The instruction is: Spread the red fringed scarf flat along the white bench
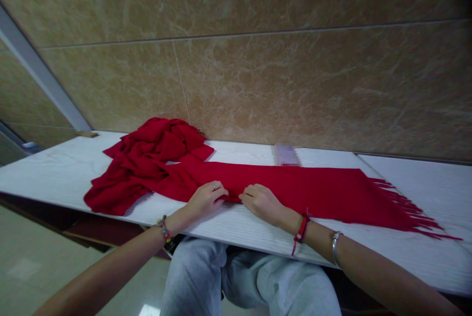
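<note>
A long red scarf (295, 186) lies across the white tabletop, its right part flat with a fringed end pointing right. The left part is bunched into a loose heap. My left hand (208, 198) grips the scarf's near edge around its middle, fingers curled over the cloth. Just to the right, my right hand (261, 202) pinches the same edge, with a small gap between the two hands. The fingertips of both hands are partly hidden in the fabric.
The white table (47, 173) runs along a brown marbled wall (258, 85). A blurred pale rectangular item (287, 155) lies behind the scarf, by the wall. A small brown block (87, 134) sits at the far left edge. Open shelving (110, 230) shows underneath.
</note>
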The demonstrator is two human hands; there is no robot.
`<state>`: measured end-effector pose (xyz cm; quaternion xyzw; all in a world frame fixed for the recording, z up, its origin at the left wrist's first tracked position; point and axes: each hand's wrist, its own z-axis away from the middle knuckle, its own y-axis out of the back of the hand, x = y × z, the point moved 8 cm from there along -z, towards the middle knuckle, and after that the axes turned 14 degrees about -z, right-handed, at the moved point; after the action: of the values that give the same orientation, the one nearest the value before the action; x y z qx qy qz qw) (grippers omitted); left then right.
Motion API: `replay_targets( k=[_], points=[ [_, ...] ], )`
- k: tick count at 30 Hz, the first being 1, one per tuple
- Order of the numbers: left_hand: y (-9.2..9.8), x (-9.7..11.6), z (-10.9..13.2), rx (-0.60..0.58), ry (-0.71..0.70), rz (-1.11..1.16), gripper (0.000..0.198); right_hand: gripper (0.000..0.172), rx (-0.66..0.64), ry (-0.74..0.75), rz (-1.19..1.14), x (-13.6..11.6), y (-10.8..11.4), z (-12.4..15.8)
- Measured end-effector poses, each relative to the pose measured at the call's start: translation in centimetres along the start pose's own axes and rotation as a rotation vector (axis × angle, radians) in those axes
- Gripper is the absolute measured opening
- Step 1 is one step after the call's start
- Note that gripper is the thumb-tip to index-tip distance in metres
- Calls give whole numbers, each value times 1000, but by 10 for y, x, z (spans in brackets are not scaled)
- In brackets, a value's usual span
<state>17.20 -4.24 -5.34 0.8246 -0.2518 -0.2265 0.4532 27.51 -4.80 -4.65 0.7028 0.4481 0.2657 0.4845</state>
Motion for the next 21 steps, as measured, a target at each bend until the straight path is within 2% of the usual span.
replay_targets(
  k=[7,12,16,21],
  points=[
    [1,8,0,-20,-65,-66,22,15,6,-1,0,1,1,2],
    [1,8,1,-18,-61,-75,20,15,21,-19,-68,-2,-1,-2],
    [0,8,-1,-37,-49,-84,18,12,-13,-22,-19,-5,-3,-8],
    [1,11,-1,-94,-55,-51,18,15,-34,46,-15,-10,-6,-5]
  ],
)
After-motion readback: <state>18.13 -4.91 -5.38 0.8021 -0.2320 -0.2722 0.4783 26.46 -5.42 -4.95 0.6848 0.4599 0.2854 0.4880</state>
